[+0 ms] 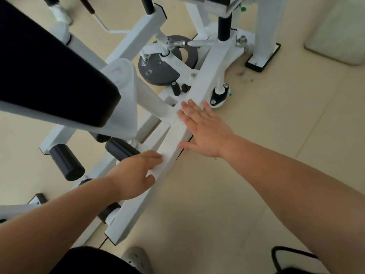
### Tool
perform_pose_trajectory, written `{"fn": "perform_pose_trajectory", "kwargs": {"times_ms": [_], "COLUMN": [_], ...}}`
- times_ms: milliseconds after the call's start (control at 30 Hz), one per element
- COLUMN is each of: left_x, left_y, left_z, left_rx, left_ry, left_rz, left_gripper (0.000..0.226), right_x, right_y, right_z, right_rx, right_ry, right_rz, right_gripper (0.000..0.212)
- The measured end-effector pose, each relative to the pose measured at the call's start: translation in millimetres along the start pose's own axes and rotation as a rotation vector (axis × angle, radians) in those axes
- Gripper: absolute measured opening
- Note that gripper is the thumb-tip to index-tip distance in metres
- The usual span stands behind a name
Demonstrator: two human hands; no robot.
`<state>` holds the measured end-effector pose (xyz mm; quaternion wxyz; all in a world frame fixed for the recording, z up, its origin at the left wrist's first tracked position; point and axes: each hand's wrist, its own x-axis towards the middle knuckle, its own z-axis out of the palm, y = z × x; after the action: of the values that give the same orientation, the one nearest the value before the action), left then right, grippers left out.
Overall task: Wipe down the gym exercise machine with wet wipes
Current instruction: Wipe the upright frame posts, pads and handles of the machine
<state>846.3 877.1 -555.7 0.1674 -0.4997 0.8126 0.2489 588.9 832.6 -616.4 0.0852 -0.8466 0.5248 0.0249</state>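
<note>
The white gym machine's base beam (209, 80) runs from the near middle up to the right. A white wet wipe (173, 141) lies stretched along the top of the beam, hard to tell apart from the paint. My right hand (205, 131) lies flat on the wipe's far end, fingers spread and straight. My left hand (134, 175) rests on the wipe's near end, fingers extended over it and the thumb beside the beam. Both forearms reach in from the bottom of the view.
A black seat pad (49, 66) overhangs at the left. Black roller pads (67, 163) sit beside my left hand. A grey disc (158, 74) and linkage lie beyond the beam. My shoe (136, 258) is on the beige floor (256, 115).
</note>
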Motion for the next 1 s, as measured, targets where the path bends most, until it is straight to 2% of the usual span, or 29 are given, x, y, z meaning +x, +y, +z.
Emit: {"fn": "perform_pose_trajectory", "kwargs": {"times_ms": [67, 133, 233, 300, 367, 500, 567, 667, 767, 833, 1000], "left_x": [-0.6, -0.9, 0.8, 0.4, -1.2, -9.0, -13.0, -18.1, -18.6, -18.3, -18.3], "left_y": [-14.8, -28.4, -41.7, -46.2, -48.4, -55.6, -62.0, -72.6, -74.3, -72.6, -70.5], "left_z": [7.0, 13.1, 12.2, 10.2, 10.2, 10.7, 10.9, 12.0, 11.7, 11.4, 10.7], "left_rx": [-0.07, -0.139, -0.172, -0.154, -0.11, -0.109, -0.097, -0.068, -0.073, -0.081, -0.093], "left_ry": [0.113, 0.192, 0.248, 0.25, 0.272, 0.228, 0.162, 0.077, 0.067, 0.074, 0.06], "left_rz": [0.024, 0.037, 0.019, 0.022, 0.056, 0.029, -0.02, -0.09, -0.093, -0.097, -0.102], "left_gripper": [0.05, 0.047, 0.048, 0.048, 0.048, 0.052, 0.058, 0.067, 0.069, 0.067, 0.066], "right_x": [0.2, -6.1, -18.2, -18.1, -11.1, 3.6, 3.5, -6.2, -17.6, -16.9, -9.8], "right_y": [-5.8, -18.8, -51.1, -59.2, -48.5, -18.2, -27.0, -63.2, -92.7, -86.8, -41.0], "right_z": [15.4, 31.3, 51.0, 53.8, 43.3, 19.3, 22.2, 40.9, 61.5, 58.7, 34.0], "right_rx": [-0.034, -0.079, -0.126, -0.159, -0.184, -0.164, -0.117, -0.101, -0.153, -0.193, -0.175], "right_ry": [0.095, 0.164, 0.158, 0.134, 0.14, 0.149, 0.155, 0.144, 0.145, 0.154, 0.182], "right_rz": [0.012, -0.057, -0.241, -0.292, -0.215, 0.088, 0.107, -0.052, -0.269, -0.314, -0.014], "right_gripper": [0.103, 0.108, 0.108, 0.107, 0.106, 0.113, 0.117, 0.118, 0.115, 0.11, 0.112]}}
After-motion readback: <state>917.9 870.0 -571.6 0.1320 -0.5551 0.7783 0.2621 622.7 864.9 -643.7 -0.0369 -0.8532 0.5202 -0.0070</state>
